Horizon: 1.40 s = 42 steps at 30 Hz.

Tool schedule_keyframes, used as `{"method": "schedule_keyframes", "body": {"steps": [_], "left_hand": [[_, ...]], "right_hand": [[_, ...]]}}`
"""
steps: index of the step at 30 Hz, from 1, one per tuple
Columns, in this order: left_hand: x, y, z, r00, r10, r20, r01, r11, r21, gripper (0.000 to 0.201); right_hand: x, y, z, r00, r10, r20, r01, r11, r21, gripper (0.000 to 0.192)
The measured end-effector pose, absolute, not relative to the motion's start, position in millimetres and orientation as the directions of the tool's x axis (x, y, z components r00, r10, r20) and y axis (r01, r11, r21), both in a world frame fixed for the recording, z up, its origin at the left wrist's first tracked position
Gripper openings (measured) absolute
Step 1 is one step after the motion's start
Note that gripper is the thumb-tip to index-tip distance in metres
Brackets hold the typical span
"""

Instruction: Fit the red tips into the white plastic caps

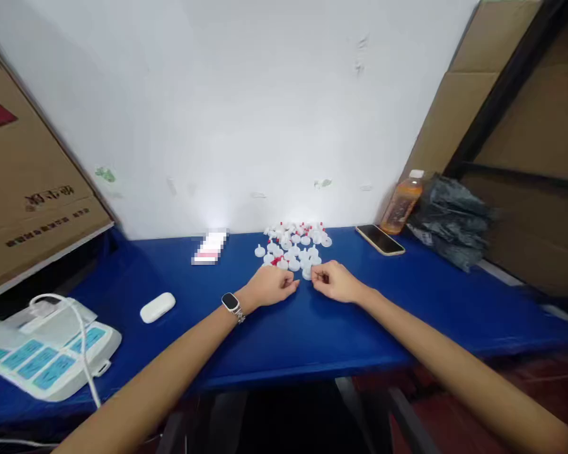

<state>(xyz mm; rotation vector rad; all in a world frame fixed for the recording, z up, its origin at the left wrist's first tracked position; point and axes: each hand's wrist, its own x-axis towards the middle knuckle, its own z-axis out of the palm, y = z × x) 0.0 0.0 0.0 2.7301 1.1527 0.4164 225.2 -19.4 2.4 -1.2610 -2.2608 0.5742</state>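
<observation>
In the head view, both your hands are at the near edge of a pile of small white disc-like pieces [294, 264], some with short stems, with red bits [276, 260] among them. The pile sits on the blue table [350, 343], between you and the wall [284, 126]. You seem to be in the middle of handling single pieces at fingertip level. Your right hand [338, 282] has its fingers curled in, the tips right at a white piece on the pile's near right side; whether they pinch it or merely rest beside it, you can't tell from here. Your left hand [271, 285] has its thumb and fingers drawn close together, just short of the right; whether anything sits between them can't be told either. As a judgement, the next move calls for a light, precise pinch, since the pieces crowd one another.

Your fingers hide part of the pile's near edge, and its far pieces blur together. A pixelated patch [210, 247] obscures whatever lies left of the pile. Your forearms run out of frame below.
</observation>
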Motion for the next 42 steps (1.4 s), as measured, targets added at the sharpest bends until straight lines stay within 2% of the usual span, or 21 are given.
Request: {"method": "schedule_keyframes", "body": {"steps": [25, 42], "left_hand": [[2, 0, 2, 0.668, 0.716, 0.205, 0.666, -0.697, 0.265, 0.044], [2, -3, 6, 0.664, 0.723, 0.191, 0.666, -0.688, 0.289, 0.045]], "right_hand": [[234, -18, 3, -0.467, 0.863, 0.192, 0.577, 0.462, -0.673, 0.009], [236, -16, 1, -0.476, 0.856, 0.200, 0.554, 0.468, -0.689, 0.009]]}}
